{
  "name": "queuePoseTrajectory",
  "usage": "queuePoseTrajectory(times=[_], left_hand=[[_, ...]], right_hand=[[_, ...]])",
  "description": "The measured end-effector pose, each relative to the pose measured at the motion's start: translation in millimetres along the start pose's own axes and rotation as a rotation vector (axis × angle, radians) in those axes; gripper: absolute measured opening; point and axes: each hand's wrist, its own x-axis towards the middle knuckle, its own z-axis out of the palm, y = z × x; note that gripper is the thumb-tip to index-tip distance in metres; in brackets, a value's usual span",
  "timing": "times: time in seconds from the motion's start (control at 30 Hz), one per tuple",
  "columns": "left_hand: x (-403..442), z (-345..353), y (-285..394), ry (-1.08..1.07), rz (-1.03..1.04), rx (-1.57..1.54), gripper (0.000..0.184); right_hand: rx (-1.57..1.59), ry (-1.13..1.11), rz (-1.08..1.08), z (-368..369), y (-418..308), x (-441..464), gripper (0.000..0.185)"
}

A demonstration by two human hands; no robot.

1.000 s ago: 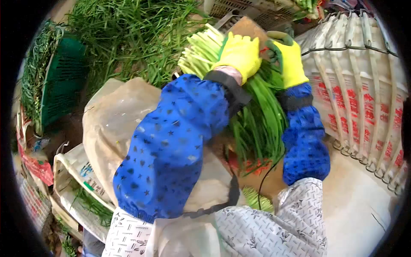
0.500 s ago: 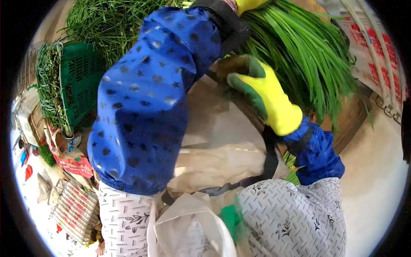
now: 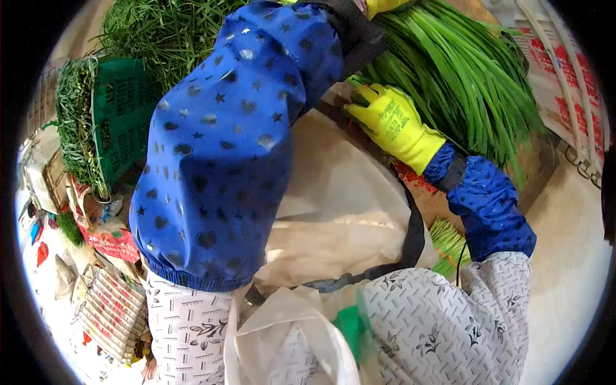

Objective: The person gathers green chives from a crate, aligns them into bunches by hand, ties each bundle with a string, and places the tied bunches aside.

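Long flat green leaves, like garlic chives (image 3: 459, 74), lie in a big bunch with their tips hanging toward the lower right. My left hand (image 3: 385, 5), in a yellow glove, is at the top edge by the upper end of the bunch; its fingers are out of view. My right hand (image 3: 396, 125), in a yellow glove with dark green fingertips, is palm down beside the near left edge of the leaves. Its fingers reach leftward, slightly bent and apart, with nothing visible in them. Below it, red bits lie on the brown work surface (image 3: 443, 205).
A heap of grassy greens (image 3: 173, 38) lies upper left, beside a green plastic crate (image 3: 125, 122) tipped on its side. A cut bundle of stems (image 3: 447, 244) lies near my right forearm. White bags with red print (image 3: 564, 70) are at right. Beige cloth (image 3: 340, 192) covers my front.
My right hand has turned from thumb and fingers spread to palm down, with its back facing up. The right forearm has shifted slightly right. My left arm has moved slightly right.
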Motion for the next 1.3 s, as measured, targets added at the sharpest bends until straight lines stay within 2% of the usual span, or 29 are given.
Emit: queuePoseTrajectory(times=[0.1,0.13,0.17,0.2,0.27,0.3,0.33,0.37,0.4,0.43,0.5,0.57,0.63,0.73,0.83,0.9,0.97,1.0,1.1,1.13,1.27,1.3], left_hand=[[-3.8,-16.7,11.9,-0.074,-0.069,-0.082,0.031],[-5.1,-19.5,12.8,-0.063,-0.061,-0.106,0.031],[-5.9,-22.7,13.8,-0.051,-0.053,-0.13,0.031],[-7.4,-28.2,19.7,-0.092,-0.142,-0.159,0.031],[-12.1,-34.6,19.3,-0.082,-0.118,-0.164,0.03],[-15.8,-38.6,19.7,-0.086,-0.134,-0.183,0.029],[-19.0,-44.0,20.9,-0.141,-0.171,-0.172,0.029],[-23.3,-50.8,21.0,-0.197,-0.231,-0.208,0.031],[-28.0,-47.3,8.0,-0.206,-0.196,-0.192,0.028],[-32.3,-50.8,5.6,-0.215,-0.161,-0.176,0.026],[-40.2,-64.2,0.8,-0.255,-0.244,-0.162,0.029],[-45.1,-76.2,-4.7,-0.236,-0.192,-0.113,0.03],[-52.0,-90.1,-7.1,-0.251,-0.246,-0.094,0.028],[-62.8,-108.2,-17.3,-0.25,-0.204,-0.064,0.029],[-68.2,-114.3,-22.6,-0.374,-0.229,-0.109,0.029],[-68.6,-98.5,-48.7,-0.349,-0.147,-0.004,0.033],[-71.0,-96.8,-48.0,-0.315,-0.276,-0.05,0.034],[-71.8,-98.5,-47.4,-0.329,-0.293,-0.122,0.034],[-74.9,-100.4,-50.9,-0.353,-0.316,-0.314,0.031],[-74.7,-95.5,-55.2,-0.343,-0.301,-0.359,0.03],[-73.0,-80.0,-88.6,-0.369,-0.145,-0.355,0.025],[-69.8,-77.3,-93.5,-0.405,-0.308,-0.388,0.025]], right_hand=[[0.14,0.058,0.076,1.3,5.9,-5.4,0.033],[0.21,0.212,0.088,4.0,4.4,-5.8,0.034],[0.255,0.231,0.175,2.4,1.6,-8.2,0.036],[0.339,0.28,0.212,-7.8,-4.4,-5.4,0.037],[0.392,0.444,0.231,-22.7,-12.2,4.9,0.038],[0.58,0.578,0.207,-25.1,-10.6,10.4,0.034],[0.873,0.672,0.36,-31.4,-21.8,18.2,0.035],[1.073,0.675,0.481,-45.4,-33.0,24.7,0.038],[1.273,0.702,0.609,-59.3,-44.2,31.3,0.042],[1.299,0.716,0.621,-60.8,-40.4,36.6,0.045],[1.351,0.748,0.641,-63.1,-31.0,49.5,0.052],[1.361,0.77,0.684,-70.4,-24.5,65.8,0.055],[1.429,0.85,0.653,-61.1,-27.0,81.3,0.055],[1.332,0.775,0.622,-63.8,-38.6,95.3,0.058],[1.167,0.666,0.582,-82.9,-53.3,100.5,0.061],[1.065,0.622,0.499,-87.6,-45.9,108.9,0.067],[0.887,0.578,0.488,-91.6,-31.8,124.0,0.069],[0.898,0.543,0.487,-87.1,-18.2,129.0,0.07],[0.873,0.427,0.612,-69.7,10.9,133.0,0.069],[0.921,0.394,0.711,-68.5,15.9,130.0,0.069],[0.933,0.414,0.68,-59.0,18.0,127.8,0.065],[0.954,0.433,0.698,-57.9,21.1,128.5,0.066]])
